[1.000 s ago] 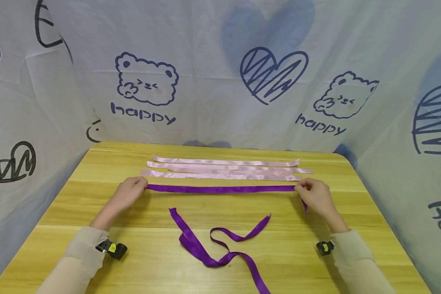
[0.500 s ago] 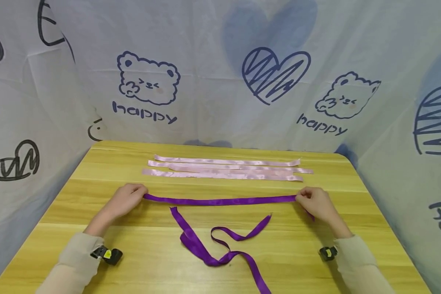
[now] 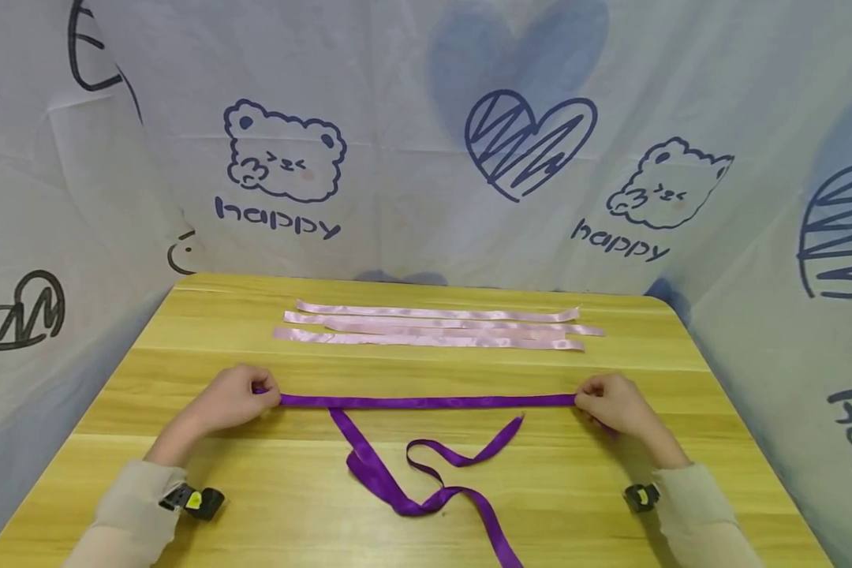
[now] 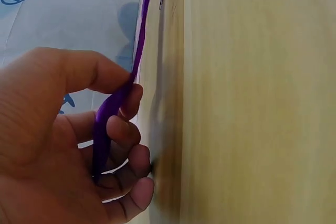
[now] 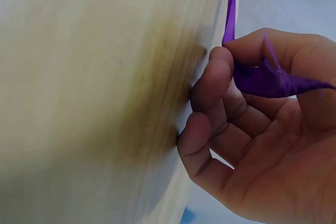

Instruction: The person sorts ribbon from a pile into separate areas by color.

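Note:
A purple satin ribbon (image 3: 426,402) is stretched straight from side to side between my two hands, low over the table. My left hand (image 3: 237,398) pinches it near one end between thumb and index finger; in the left wrist view the tail of the ribbon (image 4: 105,135) runs down across the palm. My right hand (image 3: 616,404) pinches the other end, and a frayed purple tail (image 5: 278,82) hangs past the thumb in the right wrist view. Just nearer me, a second purple ribbon (image 3: 386,485) lies loosely curled, its upper left end meeting the held ribbon in the head view.
Several pale pink ribbons (image 3: 433,323) lie side by side, roughly parallel, toward the back of the wooden table (image 3: 689,379). A white cloth (image 3: 412,197) printed with bears and hearts hangs behind and at both sides.
Both hands have drawn the held purple ribbon toward me, away from the pink ribbons. It now looks straighter. The loose purple ribbon and the pink ones have stayed put.

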Available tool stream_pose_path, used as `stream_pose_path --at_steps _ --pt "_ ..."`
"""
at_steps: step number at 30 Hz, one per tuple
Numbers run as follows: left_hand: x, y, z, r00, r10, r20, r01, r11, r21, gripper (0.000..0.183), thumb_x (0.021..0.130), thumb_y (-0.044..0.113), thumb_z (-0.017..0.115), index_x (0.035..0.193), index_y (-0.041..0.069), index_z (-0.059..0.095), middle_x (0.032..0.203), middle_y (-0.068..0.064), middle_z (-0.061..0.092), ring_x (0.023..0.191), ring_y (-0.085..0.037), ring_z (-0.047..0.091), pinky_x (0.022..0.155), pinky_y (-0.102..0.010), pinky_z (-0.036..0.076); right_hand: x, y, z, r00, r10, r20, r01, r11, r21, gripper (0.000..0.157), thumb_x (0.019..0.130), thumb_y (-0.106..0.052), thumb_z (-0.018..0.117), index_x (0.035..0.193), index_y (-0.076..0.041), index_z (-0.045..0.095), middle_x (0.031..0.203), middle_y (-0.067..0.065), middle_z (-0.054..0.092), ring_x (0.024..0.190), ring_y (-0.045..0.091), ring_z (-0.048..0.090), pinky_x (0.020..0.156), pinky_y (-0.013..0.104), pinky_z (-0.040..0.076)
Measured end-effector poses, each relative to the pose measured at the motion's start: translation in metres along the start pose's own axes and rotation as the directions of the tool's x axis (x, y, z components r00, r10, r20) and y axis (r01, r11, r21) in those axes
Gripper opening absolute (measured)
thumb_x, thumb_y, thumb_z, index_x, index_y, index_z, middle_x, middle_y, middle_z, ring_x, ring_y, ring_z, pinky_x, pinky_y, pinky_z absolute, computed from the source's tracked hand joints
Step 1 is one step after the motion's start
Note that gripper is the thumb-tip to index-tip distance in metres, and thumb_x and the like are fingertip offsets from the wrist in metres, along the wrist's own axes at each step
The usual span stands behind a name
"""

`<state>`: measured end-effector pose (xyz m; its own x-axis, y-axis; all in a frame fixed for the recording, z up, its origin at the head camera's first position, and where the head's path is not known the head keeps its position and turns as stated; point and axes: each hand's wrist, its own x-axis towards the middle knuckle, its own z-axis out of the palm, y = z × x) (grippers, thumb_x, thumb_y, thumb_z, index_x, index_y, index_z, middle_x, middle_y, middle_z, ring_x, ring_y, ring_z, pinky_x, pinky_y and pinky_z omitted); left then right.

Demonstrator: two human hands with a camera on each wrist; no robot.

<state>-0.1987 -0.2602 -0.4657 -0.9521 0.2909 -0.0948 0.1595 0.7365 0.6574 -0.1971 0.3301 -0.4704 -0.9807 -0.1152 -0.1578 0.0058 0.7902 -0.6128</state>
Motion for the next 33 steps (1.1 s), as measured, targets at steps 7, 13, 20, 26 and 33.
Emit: stream_pose_path --at_steps 7,13,20,26,33 --pt "0.0 -0.003 -0.005 0.998 -0.017 -0.059 0.018 1.0 0.025 0.01 0.095 0.016 0.069 0.094 0.006 0.073 0.073 0.001 0.064 0.061 -0.012 0.049 0.055 -0.025 0.038 -0.001 0.003 -0.003 0.999 0.011 -0.039 -0.012 1.0 -0.024 0.017 0.094 -0.016 0.067 0.095 -0.001 0.075 0.068 0.001 0.067 0.06 0.013 0.059 0.055 0.028 0.047" --pt "-0.001 -0.01 -0.009 0.998 -0.018 -0.053 0.02 0.999 0.039 0.009 0.094 0.013 0.07 0.091 0.005 0.073 0.069 0.001 0.063 0.06 -0.012 0.049 0.055 -0.025 0.039 -0.005 0.007 -0.011 0.999 0.007 -0.05 -0.011 0.997 -0.081 0.016 0.095 -0.017 0.068 0.089 -0.004 0.074 0.062 -0.001 0.061 0.061 0.014 0.054 0.061 0.028 0.044" --pt "-0.006 -0.012 -0.013 0.999 -0.033 -0.022 0.034 0.998 0.051 0.01 0.092 0.011 0.07 0.096 0.003 0.074 0.071 0.001 0.065 0.062 -0.014 0.052 0.055 -0.026 0.04 -0.008 0.006 -0.017 0.998 0.06 -0.024 -0.061 0.995 -0.073 0.017 0.094 -0.019 0.068 0.089 -0.004 0.074 0.065 0.0 0.064 0.062 0.014 0.057 0.062 0.03 0.046" --pt "-0.008 -0.013 -0.017 0.998 -0.058 -0.026 0.06 0.995 0.085 0.009 0.091 0.011 0.071 0.097 0.004 0.07 0.072 0.0 0.06 0.064 -0.015 0.05 0.057 -0.027 0.039 -0.005 0.009 -0.019 0.995 0.07 -0.07 -0.079 0.989 -0.128 0.019 0.09 -0.022 0.076 0.09 -0.004 0.072 0.08 0.004 0.068 0.074 0.016 0.056 0.069 0.032 0.045" --pt "-0.009 -0.007 -0.023 0.996 -0.065 -0.062 0.074 0.986 0.151 0.023 0.093 0.019 0.072 0.11 0.004 0.07 0.088 -0.008 0.069 0.074 -0.02 0.059 0.065 -0.034 0.046 -0.003 0.002 -0.025 0.99 0.033 -0.134 -0.052 0.989 -0.136 0.04 0.091 -0.025 0.077 0.115 0.006 0.069 0.1 0.025 0.069 0.079 0.028 0.058 0.069 0.039 0.048"
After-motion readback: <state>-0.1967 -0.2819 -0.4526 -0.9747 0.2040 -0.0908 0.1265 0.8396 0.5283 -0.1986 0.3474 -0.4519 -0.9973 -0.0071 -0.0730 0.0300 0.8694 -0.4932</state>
